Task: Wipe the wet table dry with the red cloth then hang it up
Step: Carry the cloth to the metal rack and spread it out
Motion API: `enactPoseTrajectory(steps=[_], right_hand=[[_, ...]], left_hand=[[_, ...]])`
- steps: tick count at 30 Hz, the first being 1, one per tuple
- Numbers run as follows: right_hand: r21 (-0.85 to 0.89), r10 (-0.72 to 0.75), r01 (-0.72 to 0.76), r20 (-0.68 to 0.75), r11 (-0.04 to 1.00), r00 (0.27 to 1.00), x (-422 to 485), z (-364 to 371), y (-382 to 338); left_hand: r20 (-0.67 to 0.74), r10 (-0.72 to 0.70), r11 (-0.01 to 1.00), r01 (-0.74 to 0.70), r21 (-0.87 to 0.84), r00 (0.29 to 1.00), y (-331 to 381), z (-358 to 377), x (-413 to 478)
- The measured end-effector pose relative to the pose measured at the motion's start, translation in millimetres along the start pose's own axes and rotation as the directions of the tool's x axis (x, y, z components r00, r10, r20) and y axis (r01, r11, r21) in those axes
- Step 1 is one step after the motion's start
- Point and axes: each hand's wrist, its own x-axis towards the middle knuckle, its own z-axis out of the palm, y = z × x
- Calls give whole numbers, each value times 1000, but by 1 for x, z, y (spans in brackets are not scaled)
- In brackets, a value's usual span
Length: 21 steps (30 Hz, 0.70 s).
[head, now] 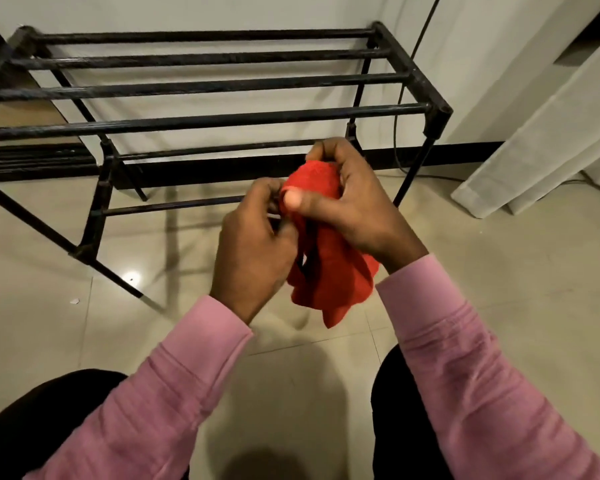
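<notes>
A: From the head camera, where's the red cloth (pixel 329 268)?

B: Bunched between both hands, in front of the black rack (pixel 222 116). Left hand (pixel 253 251) pinches an edge; right hand (pixel 354 206) grips the top.

A: Risk?

B: Hung bunched, it'd probably slip off a bar.

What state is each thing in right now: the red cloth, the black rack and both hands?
red cloth: bunched, held in the air in front of the rack, lower part hanging loose.
black rack: upright on the floor by the wall, cloth not yet on its bars.
left hand: fingers curled, pinching the cloth.
right hand: grip closed round the cloth's bunched top.
</notes>
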Motion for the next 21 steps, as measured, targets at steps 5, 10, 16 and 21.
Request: enactPoseTrajectory(steps=[5,10,16,21], right_hand=[[-308,-34,44,36,950,999,-5,-20,5],[-254,-25,40,63,966,998,-15,-27,12],[-34,49,-48,10,998,999,-18,-58,19],[161,149,-136,-73,977,986,-13,-64,20]], left_hand=[[8,-79,974,78,-214,997,1,-9,16],[367,107,880,-260,398,924,1,-22,17],[111,-127,631,-6,775,986,-5,-75,36],[210,-247,938,288,-192,946,11,-68,45]])
